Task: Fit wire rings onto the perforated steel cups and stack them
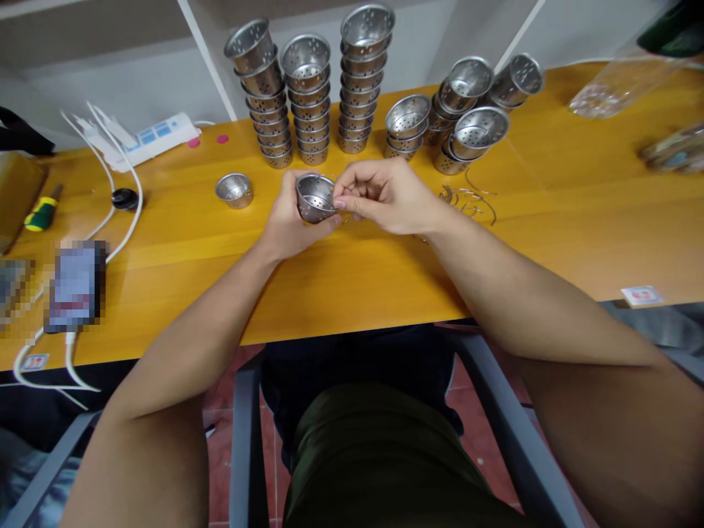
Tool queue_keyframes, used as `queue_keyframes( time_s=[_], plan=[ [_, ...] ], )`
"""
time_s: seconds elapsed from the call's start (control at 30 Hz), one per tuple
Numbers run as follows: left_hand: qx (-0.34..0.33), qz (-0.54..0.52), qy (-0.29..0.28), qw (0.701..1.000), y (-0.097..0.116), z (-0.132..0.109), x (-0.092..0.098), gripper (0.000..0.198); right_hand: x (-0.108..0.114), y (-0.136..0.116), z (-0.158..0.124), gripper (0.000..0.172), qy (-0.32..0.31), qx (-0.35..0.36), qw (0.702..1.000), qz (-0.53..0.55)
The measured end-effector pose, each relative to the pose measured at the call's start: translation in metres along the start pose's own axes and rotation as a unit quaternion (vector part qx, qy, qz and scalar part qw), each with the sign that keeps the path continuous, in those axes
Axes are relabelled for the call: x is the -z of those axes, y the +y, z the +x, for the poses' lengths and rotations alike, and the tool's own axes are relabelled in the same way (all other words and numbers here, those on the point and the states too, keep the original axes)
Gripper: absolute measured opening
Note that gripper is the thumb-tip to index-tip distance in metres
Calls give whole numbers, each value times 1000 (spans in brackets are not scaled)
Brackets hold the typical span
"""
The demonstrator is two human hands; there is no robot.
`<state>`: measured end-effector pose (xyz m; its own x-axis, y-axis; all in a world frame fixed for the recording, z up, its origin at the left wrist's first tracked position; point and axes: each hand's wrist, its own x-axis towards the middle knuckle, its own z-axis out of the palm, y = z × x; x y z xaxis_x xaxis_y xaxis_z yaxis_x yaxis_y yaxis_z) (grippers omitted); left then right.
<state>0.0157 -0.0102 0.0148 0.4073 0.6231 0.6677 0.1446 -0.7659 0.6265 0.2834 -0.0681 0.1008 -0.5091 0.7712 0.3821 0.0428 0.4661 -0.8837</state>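
Observation:
My left hand is wrapped round a small perforated metal cup, tilted with its mouth toward me just above the table. My right hand pinches at the cup's right rim with thumb and forefinger. A thin wire seems to show faintly at those fingertips, mostly hidden by them. To the left, a single perforated cup stands upright on the table. Beneath and beyond my right wrist lie several loose curled wires.
Tall stacks of perforated cups line the back, with shorter stacks to their right. At left are a power strip, white cables, a screwdriver and a phone. A clear plastic bottle lies at far right.

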Motion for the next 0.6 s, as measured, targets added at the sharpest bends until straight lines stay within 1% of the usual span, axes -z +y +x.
queue_keyframes(
  time_s=[0.17,0.23,0.33,0.4,0.43,0.5,0.6],
  plan=[
    [59,7,-1,998,9,-1,1,102,1,1,0,65,-11,10,1000,5],
    [57,5,-4,998,9,-1,1,101,3,5,0,67,-11,14,1000,0],
    [52,14,8,999,1,-1,2,104,5,12,0,69,35,20,998,-45],
    [46,22,20,999,-7,-1,3,107,7,15,-1,66,69,28,992,-97],
    [41,24,25,999,-10,-1,3,109,8,15,-1,61,75,35,989,-124],
    [28,23,35,999,-16,-1,4,112,10,16,-2,54,68,58,981,-170],
    [15,17,39,999,-18,1,4,112,11,16,-2,51,46,100,970,-218]
  ],
)
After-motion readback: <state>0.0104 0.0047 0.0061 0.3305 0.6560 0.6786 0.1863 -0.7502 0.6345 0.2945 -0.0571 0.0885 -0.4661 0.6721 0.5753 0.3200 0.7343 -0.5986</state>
